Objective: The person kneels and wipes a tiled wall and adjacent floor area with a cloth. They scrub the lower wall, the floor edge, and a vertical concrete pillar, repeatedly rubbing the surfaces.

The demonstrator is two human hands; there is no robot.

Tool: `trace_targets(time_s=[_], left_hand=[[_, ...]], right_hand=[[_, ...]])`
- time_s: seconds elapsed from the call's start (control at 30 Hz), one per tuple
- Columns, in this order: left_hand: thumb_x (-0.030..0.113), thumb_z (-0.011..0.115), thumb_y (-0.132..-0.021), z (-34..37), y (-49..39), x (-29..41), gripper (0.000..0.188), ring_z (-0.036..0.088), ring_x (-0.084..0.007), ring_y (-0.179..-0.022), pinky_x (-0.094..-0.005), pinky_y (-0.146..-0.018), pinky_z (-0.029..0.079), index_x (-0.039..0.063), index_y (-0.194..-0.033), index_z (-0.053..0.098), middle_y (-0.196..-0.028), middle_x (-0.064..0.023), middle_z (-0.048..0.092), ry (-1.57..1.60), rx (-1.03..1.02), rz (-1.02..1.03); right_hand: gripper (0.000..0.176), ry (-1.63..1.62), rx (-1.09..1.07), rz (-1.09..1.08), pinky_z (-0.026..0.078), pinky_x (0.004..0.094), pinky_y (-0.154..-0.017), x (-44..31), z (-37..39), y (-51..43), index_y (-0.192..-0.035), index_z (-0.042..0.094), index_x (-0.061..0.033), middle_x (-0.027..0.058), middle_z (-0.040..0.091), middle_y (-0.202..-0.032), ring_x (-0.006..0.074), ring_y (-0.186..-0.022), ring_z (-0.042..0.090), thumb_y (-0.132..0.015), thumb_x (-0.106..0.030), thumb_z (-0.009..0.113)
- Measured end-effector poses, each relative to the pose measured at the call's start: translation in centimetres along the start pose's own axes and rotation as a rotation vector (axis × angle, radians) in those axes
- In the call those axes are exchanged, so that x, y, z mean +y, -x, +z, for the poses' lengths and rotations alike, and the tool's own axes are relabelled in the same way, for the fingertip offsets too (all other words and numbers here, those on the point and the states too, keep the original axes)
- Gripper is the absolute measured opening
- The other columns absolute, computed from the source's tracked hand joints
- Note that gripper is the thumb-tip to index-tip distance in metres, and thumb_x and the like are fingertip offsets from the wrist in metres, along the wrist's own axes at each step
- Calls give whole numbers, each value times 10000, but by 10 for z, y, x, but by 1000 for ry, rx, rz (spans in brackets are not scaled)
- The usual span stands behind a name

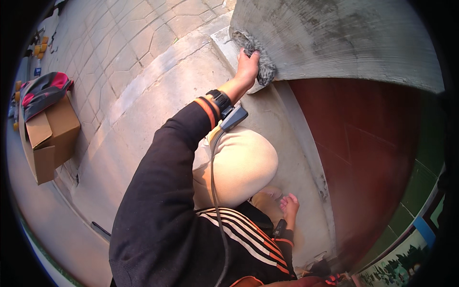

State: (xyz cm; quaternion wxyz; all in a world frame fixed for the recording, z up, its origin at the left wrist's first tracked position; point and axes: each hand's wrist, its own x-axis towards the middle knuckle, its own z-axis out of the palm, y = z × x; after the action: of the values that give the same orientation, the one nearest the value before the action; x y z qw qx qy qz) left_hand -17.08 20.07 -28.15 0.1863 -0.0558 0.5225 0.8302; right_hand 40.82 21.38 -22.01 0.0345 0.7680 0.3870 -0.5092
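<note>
My left hand (248, 68) grips a grey, mottled, fluffy cloth (266, 66) and presses it against the end of a grey concrete wall (333, 39). Just beneath the cloth is a pale concrete block (224, 45) at the wall's foot. A black watch (220, 99) circles my left wrist, and a dark device (235, 117) with a cable is by the cuff. Low beside my bent knee (240, 165), my right hand (289, 206) has its fingers loosely curled, with nothing visible in it. Streaky marks cover the concrete face.
A dark red surface (358, 143) meets the concrete on the right, with green tiles (412, 193) beyond. On the left, a cardboard box (61, 132) carries a grey and pink garment (45, 93). Paving slabs (125, 36) border the concrete step (168, 82).
</note>
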Motion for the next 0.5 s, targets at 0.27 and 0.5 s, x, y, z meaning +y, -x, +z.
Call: trace_targets(time_s=[0.27, 0.5], left_hand=[[145, 587, -896, -47, -48, -100, 408, 486, -457, -1181, -470, -1037, 376, -47, -1243, 490, -1233, -295, 523, -423, 132, -3], [242, 689, -872, -55, -32, -90, 507, 500, -453, -1223, -510, -1022, 428, 35, -1288, 486, -1338, -247, 462, -854, 298, -345]], right_hand=[[399, 31, 45, 31, 489, 273, -589, -1, -2, -5, -1330, 520, -74, 63, 662, -957, 146, -728, 628, -937, -118, 568], [459, -10, 33, -6, 488, 267, -594, 4, -13, -8, -1322, 540, -72, 63, 665, -986, 160, -753, 645, -871, -85, 625]])
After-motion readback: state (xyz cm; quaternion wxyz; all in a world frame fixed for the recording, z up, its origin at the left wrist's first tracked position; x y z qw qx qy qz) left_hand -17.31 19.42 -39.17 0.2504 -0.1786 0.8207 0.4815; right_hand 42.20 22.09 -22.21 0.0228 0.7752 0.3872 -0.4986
